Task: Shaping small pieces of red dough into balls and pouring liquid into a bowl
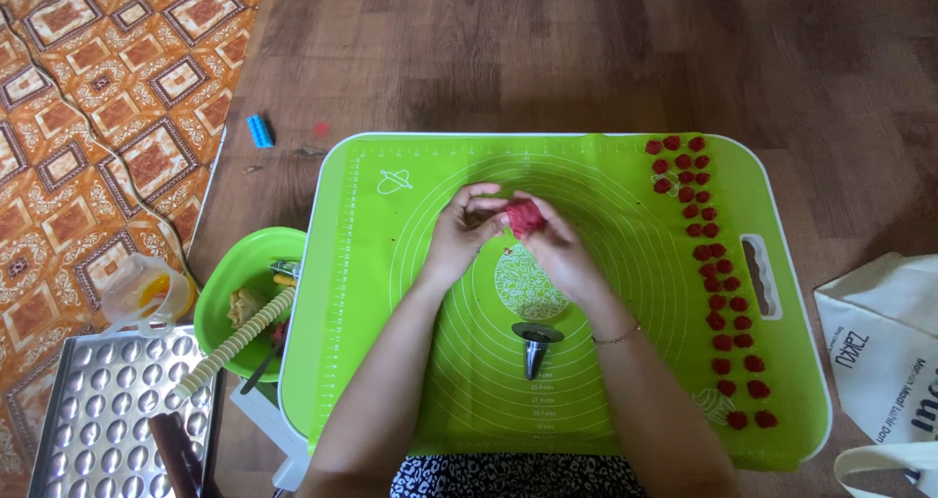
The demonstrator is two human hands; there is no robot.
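Observation:
My left hand (459, 229) and my right hand (559, 246) meet over the middle of a green silicone mat (606, 361) that lies on a white tray table (819, 361). Between the fingertips of both hands is a lump of red dough (525, 216). A metal piping nozzle (535, 347) stands point down on the mat just below my hands. Several small red dough pieces (711, 263) lie in two rows along the mat's right side.
A green bowl (230, 283) with tools and a ridged roller sits left of the tray. A metal mould tray (107, 410) lies at the bottom left, a clear measuring cup (147, 293) above it. A white cloth bag (889, 351) is on the right. A blue block (260, 130) lies on the wooden floor.

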